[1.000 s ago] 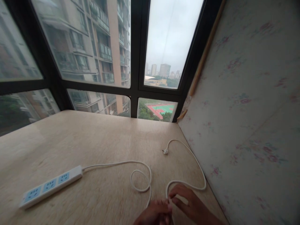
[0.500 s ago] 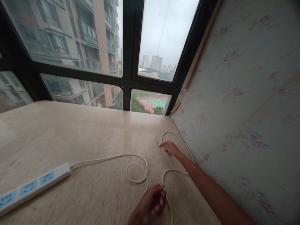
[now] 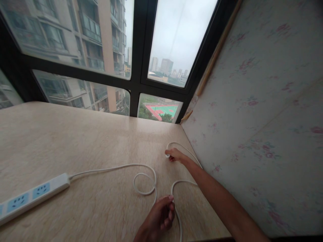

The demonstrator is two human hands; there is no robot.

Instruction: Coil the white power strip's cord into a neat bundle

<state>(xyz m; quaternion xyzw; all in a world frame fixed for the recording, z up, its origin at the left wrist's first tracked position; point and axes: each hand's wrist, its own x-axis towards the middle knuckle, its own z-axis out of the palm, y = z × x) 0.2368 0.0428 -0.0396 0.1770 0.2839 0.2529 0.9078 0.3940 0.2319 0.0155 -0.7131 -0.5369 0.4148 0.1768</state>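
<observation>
A white power strip (image 3: 30,195) with blue sockets lies at the left on a light wooden tabletop (image 3: 75,134). Its white cable (image 3: 143,178) runs right, curls into a loop and ends in a plug (image 3: 167,155) near the right wall. My right hand (image 3: 176,155) is stretched out and closed on the plug. My left hand (image 3: 158,216) rests near the front edge with fingers curled around the cable.
A wall with faded floral paper (image 3: 252,117) bounds the table on the right. Large black-framed windows (image 3: 137,80) stand along the far edge, with apartment blocks and a sports court outside.
My right hand left the cable near my left hand, reached forward to the plug and closed on it. The view shifted left, so the power strip sits further left.
</observation>
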